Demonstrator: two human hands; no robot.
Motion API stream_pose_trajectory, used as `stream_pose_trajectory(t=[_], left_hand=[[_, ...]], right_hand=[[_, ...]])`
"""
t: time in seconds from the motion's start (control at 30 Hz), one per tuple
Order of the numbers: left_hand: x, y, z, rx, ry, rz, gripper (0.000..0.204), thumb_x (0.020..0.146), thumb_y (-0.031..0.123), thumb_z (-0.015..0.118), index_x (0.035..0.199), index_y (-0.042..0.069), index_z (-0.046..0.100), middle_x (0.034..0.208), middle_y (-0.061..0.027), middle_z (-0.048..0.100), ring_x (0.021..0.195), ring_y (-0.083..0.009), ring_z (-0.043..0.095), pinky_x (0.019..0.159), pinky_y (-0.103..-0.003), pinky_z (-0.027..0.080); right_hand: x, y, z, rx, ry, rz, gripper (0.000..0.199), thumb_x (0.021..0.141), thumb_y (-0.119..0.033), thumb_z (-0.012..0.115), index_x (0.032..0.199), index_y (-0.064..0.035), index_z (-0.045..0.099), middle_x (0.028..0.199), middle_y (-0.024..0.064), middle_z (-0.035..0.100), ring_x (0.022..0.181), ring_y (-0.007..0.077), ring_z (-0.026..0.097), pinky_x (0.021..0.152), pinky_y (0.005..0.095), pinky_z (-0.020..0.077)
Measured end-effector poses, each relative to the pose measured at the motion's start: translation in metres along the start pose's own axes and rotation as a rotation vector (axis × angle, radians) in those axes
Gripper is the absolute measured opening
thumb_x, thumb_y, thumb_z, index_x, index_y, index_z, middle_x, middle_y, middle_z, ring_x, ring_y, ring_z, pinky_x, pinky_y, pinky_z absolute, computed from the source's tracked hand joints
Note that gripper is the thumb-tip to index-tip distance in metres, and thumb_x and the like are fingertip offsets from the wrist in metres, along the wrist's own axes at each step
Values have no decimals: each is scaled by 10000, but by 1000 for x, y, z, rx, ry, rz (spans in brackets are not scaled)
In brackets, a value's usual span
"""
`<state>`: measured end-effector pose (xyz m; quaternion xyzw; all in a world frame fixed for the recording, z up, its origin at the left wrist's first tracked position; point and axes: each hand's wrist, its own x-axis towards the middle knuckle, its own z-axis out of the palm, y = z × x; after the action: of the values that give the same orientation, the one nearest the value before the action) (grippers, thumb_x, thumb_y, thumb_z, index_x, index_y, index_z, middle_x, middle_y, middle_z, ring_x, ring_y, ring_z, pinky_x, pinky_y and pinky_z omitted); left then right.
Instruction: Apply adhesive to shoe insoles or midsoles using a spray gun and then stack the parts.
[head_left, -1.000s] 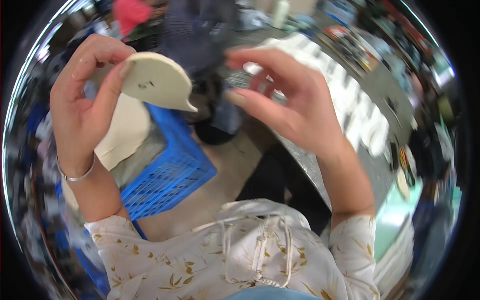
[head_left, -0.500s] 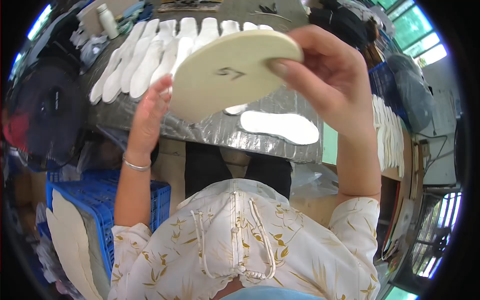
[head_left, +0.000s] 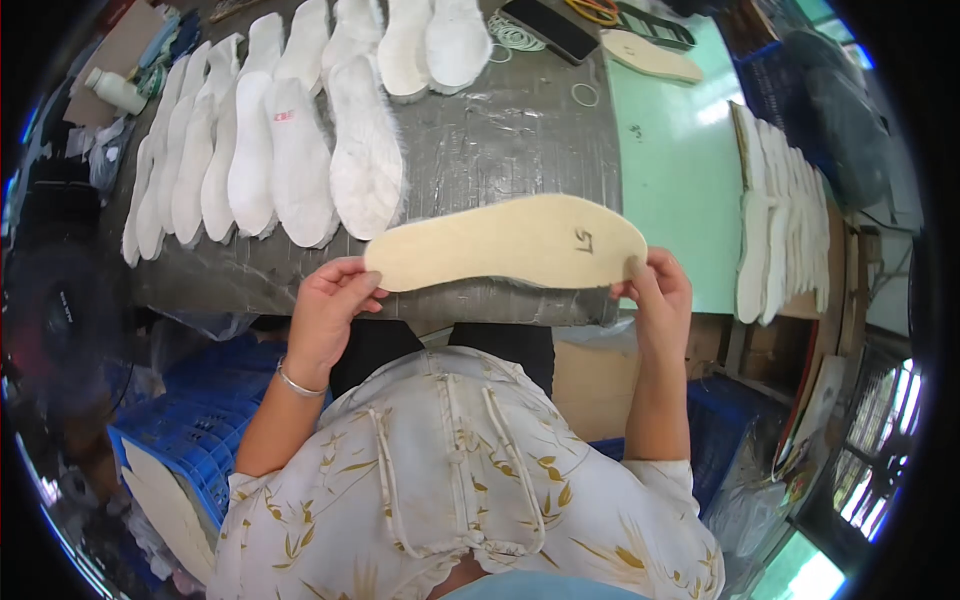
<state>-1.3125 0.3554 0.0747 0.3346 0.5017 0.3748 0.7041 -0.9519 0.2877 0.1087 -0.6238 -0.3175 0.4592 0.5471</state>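
Observation:
A cream insole (head_left: 480,243) with a dark handwritten mark lies level in front of me, held by both ends. My left hand (head_left: 335,300) pinches its narrower left end between thumb and fingers; a metal bangle circles that wrist. At the wider right end, my right hand (head_left: 655,290) grips with the thumb on top. A thin fuzzy white fringe shows along part of the far edge; whether a second layer lies underneath is hidden. Beyond it, the nearest fleecy white insole (head_left: 366,150) rests on the table.
Overlapping white insoles (head_left: 250,150) cover the left of the dark table (head_left: 490,140). A green board (head_left: 670,170) at right bears another cream insole (head_left: 652,56) near a black phone (head_left: 548,30). More insoles (head_left: 775,220) stand in a row farther right. A blue crate (head_left: 190,430) sits lower left.
The insole has come down from a raised, tilted pose to nearly level. My left hand, previously beside it with fingers extended, now grips its left end. The view has shifted, showing more green board.

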Motion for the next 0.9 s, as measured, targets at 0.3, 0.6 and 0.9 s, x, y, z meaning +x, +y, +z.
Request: stream_pose_trajectory(t=[0.3,0.6,0.9], left_hand=[[18,-9,20,212,83,-62,127,836,101,697,920,15,655,742,-20,653,634,-58,587,516,-192,448],[37,-5,9,282,130,-122,145,831,117,709,897,-5,669,665,2,613,508,-28,505,415,-170,363],[39,-3,2,333,92,-170,164,837,112,699,918,-30,681,729,-2,639,577,-26,522,494,-182,419]], right_hand=[[-4,7,-33,-268,-6,154,74,838,-73,656,848,-12,615,708,-15,566,633,55,513,592,198,397],[12,8,-24,-322,-50,231,140,861,-158,659,816,-29,628,667,-18,560,580,55,482,563,200,368],[18,8,-26,-297,-111,217,140,855,-127,653,787,-10,618,666,-14,544,586,54,468,563,201,354]])
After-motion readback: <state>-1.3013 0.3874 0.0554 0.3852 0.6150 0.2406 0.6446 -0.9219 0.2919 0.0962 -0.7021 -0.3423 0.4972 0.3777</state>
